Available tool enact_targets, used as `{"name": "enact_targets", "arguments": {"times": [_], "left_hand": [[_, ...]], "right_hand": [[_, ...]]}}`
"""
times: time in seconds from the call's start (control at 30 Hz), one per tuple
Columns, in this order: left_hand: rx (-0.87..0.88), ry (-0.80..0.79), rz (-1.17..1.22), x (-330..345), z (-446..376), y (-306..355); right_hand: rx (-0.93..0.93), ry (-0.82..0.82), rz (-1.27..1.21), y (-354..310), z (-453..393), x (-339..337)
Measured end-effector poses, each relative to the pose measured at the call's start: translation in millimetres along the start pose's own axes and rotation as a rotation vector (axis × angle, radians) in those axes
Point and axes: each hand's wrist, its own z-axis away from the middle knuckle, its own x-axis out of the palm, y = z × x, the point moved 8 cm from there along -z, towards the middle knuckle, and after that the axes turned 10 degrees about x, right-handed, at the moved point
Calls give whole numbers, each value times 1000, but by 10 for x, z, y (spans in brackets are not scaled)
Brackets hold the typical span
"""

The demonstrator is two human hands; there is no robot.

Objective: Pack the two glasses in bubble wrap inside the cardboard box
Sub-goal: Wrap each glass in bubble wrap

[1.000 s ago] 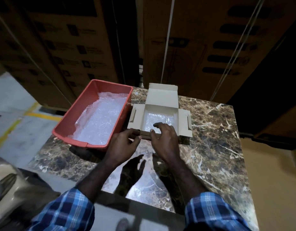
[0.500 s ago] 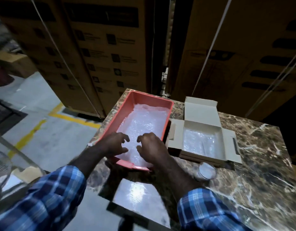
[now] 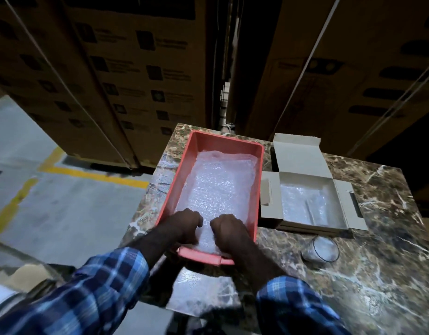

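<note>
Both hands are down in the near end of the red tray (image 3: 253, 151). The left hand (image 3: 184, 226) and the right hand (image 3: 226, 229) have curled fingers that grab the bubble wrap (image 3: 218, 187) lying there. The cardboard box (image 3: 305, 199) sits open just right of the tray on the marble surface (image 3: 377, 274), with a wrapped bundle already inside. One bare glass (image 3: 321, 249) waits near the box. The tray's near end hangs over the surface edge, so a hard pull could tip it off. A swinging sleeve might knock the glass over, and it could break.
</note>
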Motion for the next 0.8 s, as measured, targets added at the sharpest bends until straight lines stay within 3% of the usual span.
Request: {"name": "enact_targets", "arguments": {"times": [0.47,0.63,0.73,0.8], "left_hand": [[168,207,111,-322,182,63],[162,464,105,-623,254,77],[168,572,168,-791,269,54],[163,616,230,-883,278,31]], "right_hand": [[78,63,-302,117,-152,-587],[85,130,-374,157,-123,-703],[62,55,-479,166,-56,-681],[51,18,-425,159,-8,-649]]}}
